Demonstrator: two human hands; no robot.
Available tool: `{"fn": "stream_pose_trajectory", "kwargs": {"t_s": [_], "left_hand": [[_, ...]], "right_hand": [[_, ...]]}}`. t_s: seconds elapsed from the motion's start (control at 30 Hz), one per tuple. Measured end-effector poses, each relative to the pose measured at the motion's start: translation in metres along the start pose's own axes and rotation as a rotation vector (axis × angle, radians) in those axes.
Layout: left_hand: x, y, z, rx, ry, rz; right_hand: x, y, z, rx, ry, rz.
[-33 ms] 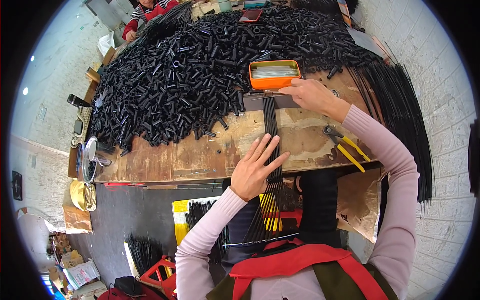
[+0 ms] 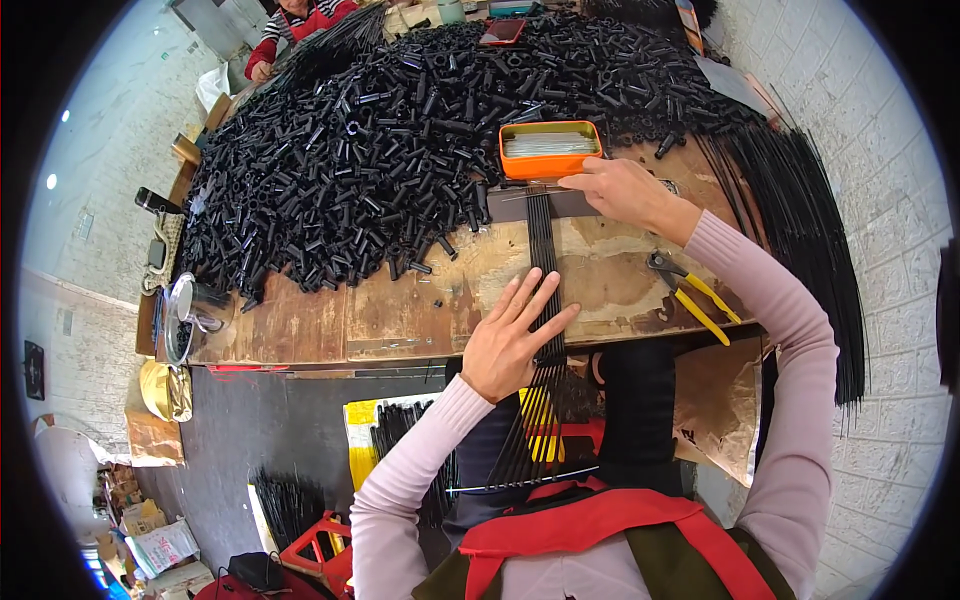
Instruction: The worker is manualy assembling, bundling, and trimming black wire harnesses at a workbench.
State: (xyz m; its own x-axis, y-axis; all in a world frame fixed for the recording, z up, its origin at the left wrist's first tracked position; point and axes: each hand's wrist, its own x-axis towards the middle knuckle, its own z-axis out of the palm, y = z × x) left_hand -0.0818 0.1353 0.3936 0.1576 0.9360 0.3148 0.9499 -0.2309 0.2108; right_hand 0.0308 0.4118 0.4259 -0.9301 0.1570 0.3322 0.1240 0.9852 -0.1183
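A row of thin black rods (image 2: 542, 235) lies side by side across the table and runs over its near edge, fanning out above my lap. My left hand (image 2: 508, 345) rests flat on these rods with its fingers spread. At their far end, my right hand (image 2: 612, 190) is closed in a pinch on a thin metal rod (image 2: 545, 190) that lies crosswise over them; the fingertips partly hide it. A second pale metal rod (image 2: 520, 480) crosses the near ends of the fan. Just beyond my right hand stands an orange tin (image 2: 548, 167) holding many thin metal rods.
A big heap of short black tubes (image 2: 380, 150) covers the far and left table (image 2: 400, 320). Yellow-handled pincers (image 2: 700, 298) lie at right, near a long bundle of black rods (image 2: 800, 220). A clear jar (image 2: 190, 318) stands far left. Another person (image 2: 295, 25) sits across the heap.
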Motion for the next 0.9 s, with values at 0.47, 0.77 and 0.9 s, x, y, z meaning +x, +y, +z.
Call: {"fn": "stream_pose_trajectory", "kwargs": {"t_s": [0.47,0.77,0.9], "left_hand": [[0.001,0.001,0.0,-0.037,0.015,0.002],[-0.002,-0.001,0.0,-0.033,0.02,0.005],[-0.001,-0.001,0.0,-0.031,0.021,0.007]], "right_hand": [[0.017,0.009,0.003,0.041,-0.021,-0.077],[0.002,0.002,-0.005,0.052,-0.031,-0.033],[0.002,0.006,-0.005,0.054,-0.017,-0.064]]}}
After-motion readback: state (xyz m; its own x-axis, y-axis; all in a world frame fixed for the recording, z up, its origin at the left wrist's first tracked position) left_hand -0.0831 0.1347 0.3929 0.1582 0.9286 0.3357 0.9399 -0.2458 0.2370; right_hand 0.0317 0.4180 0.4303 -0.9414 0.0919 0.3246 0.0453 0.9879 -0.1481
